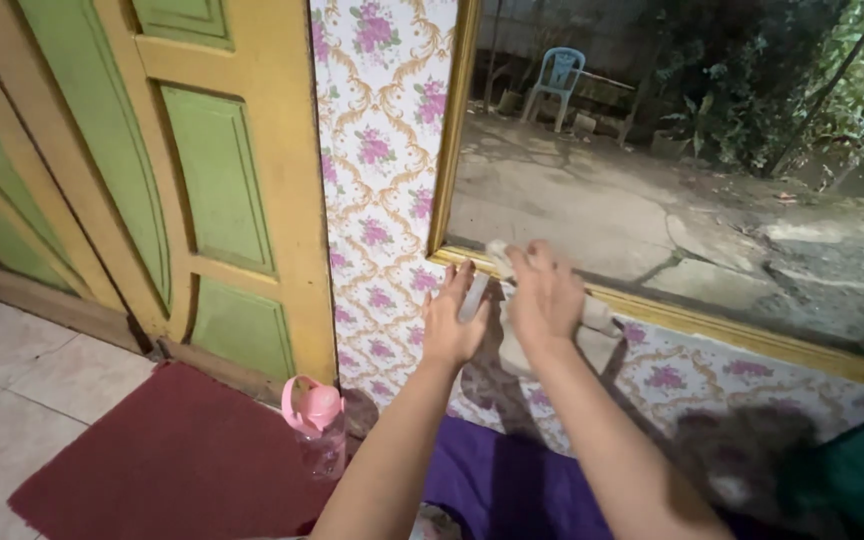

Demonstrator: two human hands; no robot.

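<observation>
Both of my arms reach toward the lower left corner of a yellow-framed window. My right hand is closed on a white cloth against the bottom frame, and a bit of the cloth sticks out above the fingers. My left hand is just to its left with fingers spread, lying flat on the floral wallpaper below the frame. A pale strip of the cloth hangs between the two hands, touching the left fingers.
A green and yellow wooden door stands to the left. On the floor are a dark red mat and a clear bottle with a pink lid. A purple cloth lies below my arms. Outside the glass are a blue plastic chair and plants.
</observation>
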